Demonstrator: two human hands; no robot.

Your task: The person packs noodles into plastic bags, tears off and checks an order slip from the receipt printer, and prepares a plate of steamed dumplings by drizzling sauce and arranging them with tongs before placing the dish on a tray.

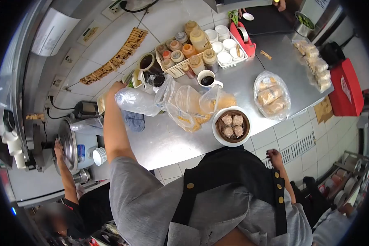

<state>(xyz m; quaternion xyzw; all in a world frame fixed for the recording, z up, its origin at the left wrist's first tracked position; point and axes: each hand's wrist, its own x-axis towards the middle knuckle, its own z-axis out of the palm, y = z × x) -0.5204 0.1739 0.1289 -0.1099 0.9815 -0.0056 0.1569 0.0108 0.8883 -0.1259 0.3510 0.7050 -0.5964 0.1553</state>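
My left arm stretches over the counter's left part. My left hand [117,87] is beside a small pale container [138,78] with something green near it; its fingers are mostly hidden, so I cannot see what they hold. My right hand [275,158] hangs beyond the counter's front edge, empty, its fingers loosely bent and apart. In front of my apron, a round steamer basket [219,133] with several shumai [238,120] sits on a white plate [229,143]. Clear plastic bags [137,102] lie by my left forearm, and a bag with yellowish food [188,104] is beside them.
Sauce bottles [198,40] crowd a white basket [178,72]. A mug of dark liquid [207,78], bagged buns [270,96], small white dishes [224,58] and a red box [346,88] are around. At left, a co-worker's hand [59,148] touches a large pot [67,143].
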